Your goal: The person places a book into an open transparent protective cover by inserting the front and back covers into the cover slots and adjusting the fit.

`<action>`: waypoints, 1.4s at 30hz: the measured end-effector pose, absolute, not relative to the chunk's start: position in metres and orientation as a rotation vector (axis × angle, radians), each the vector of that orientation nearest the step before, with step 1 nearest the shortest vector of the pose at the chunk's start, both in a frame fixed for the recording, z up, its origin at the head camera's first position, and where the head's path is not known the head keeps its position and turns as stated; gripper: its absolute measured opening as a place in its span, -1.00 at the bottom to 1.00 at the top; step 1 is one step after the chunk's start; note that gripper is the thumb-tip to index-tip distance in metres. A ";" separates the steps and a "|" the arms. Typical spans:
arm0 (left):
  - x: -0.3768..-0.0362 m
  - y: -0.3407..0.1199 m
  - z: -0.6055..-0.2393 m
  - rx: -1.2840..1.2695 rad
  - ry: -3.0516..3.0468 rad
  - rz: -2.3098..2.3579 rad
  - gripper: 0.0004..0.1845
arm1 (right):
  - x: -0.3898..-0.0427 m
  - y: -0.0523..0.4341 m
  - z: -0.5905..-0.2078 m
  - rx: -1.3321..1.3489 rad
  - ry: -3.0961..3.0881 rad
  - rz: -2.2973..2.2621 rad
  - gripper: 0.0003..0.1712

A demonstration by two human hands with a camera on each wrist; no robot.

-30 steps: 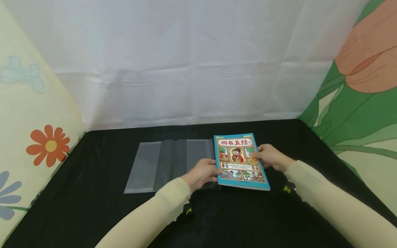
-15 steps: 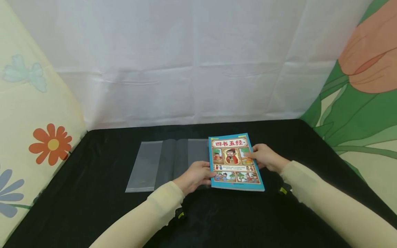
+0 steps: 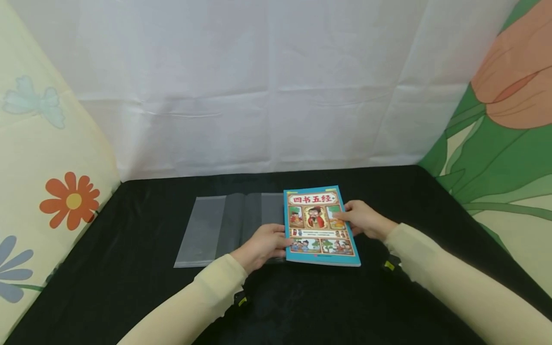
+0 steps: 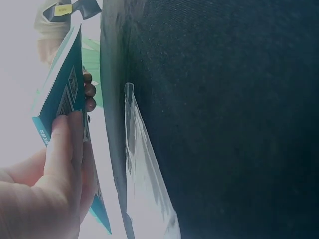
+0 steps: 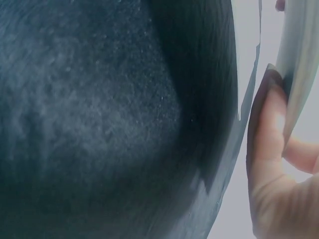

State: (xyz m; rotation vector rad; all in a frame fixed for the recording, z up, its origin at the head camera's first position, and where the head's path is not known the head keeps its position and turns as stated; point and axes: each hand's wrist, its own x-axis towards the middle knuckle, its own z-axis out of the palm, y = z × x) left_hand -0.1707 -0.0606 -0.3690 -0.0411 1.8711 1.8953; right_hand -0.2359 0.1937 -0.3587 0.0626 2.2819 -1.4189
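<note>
Head view: black tabletop (image 3: 129, 297) fills the lower frame; white sheet backdrop (image 3: 258, 86) behind, flowered cloths (image 3: 47, 158) at both sides.
Clear cover: transparent plastic book sleeve (image 3: 215, 230) lies flat on the black cloth, opened out, its right part passing under the book; folded flaps show as darker bands.
Book: teal-edged paperback (image 3: 319, 225) with cartoon panels on the front sits face up at the right end of the sleeve, near mid-table.
Book tilt: left wrist view shows the book (image 4: 62, 89) raised off the cloth with the sleeve (image 4: 144, 169) apart from it below; how high, cannot tell.
Left hand: left hand (image 3: 260, 244) clamps the book's spine edge, thumb on the cover, fingers (image 4: 67, 149) pressed together flat on the back cover.
Right hand: right hand (image 3: 364, 220) pinches the opposite long edge, thumb on top, fingers curled under; right wrist view shows one finger (image 5: 264, 144) against the underside.
Sleeves: pale cream sleeves (image 3: 453, 282) cover both forearms.
Judgement, grip: both edges held evenly looks right; squeezing harder would bow the cover.
Judgement, alignment: spine probably wants to run parallel to the sleeve's centre fold before the book is lowered.
Judgement, risk: thin plastic may slide or crease under the book; lowering gently and flat seems best.
</note>
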 end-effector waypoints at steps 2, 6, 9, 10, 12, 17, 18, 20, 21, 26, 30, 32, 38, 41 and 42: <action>-0.170 -0.062 -0.369 -0.044 1.876 1.893 -0.58 | -0.236 0.192 -0.359 0.061 2.275 -1.426 -0.60; -0.170 -0.066 -0.370 -0.057 1.877 1.901 -0.59 | -0.236 0.187 -0.360 0.054 2.271 -1.429 -0.60; -0.170 -0.069 -0.370 -0.065 1.879 1.904 -0.58 | -0.236 0.184 -0.360 0.061 2.274 -1.425 -0.60; -0.170 -0.070 -0.369 -0.065 1.879 1.904 -0.57 | -0.236 0.182 -0.360 0.065 2.274 -1.424 -0.60; -0.169 -0.072 -0.369 -0.070 1.882 1.902 -0.57 | -0.237 0.180 -0.360 0.076 2.274 -1.420 -0.59; -0.169 -0.077 -0.368 -0.082 1.897 1.889 -0.58 | -0.237 0.175 -0.361 0.094 2.260 -1.422 -0.58; -0.169 -0.078 -0.367 -0.082 1.900 1.886 -0.58 | -0.237 0.175 -0.362 0.095 2.257 -1.425 -0.57; -0.168 -0.080 -0.367 -0.082 1.908 1.879 -0.58 | -0.237 0.173 -0.362 0.095 2.255 -1.427 -0.58; -0.168 -0.081 -0.367 -0.080 1.910 1.876 -0.59 | -0.237 0.172 -0.362 0.095 2.253 -1.429 -0.58; -0.167 -0.086 -0.368 -0.076 1.915 1.873 -0.60 | -0.238 0.168 -0.365 0.090 2.244 -1.442 -0.60; -0.167 -0.089 -0.368 -0.089 1.913 1.877 -0.62 | -0.238 0.165 -0.366 0.076 2.228 -1.457 -0.60; -0.166 -0.091 -0.368 -0.092 1.913 1.876 -0.62 | -0.238 0.163 -0.367 0.075 2.222 -1.462 -0.60; -0.166 -0.095 -0.370 -0.105 1.927 1.880 -0.61 | -0.237 0.158 -0.368 0.050 2.218 -1.472 -0.60; -0.165 -0.097 -0.371 -0.118 1.928 1.889 -0.61 | -0.238 0.155 -0.369 0.036 2.223 -1.477 -0.60; -0.165 -0.098 -0.371 -0.123 1.926 1.893 -0.61 | -0.238 0.154 -0.370 0.036 2.224 -1.480 -0.61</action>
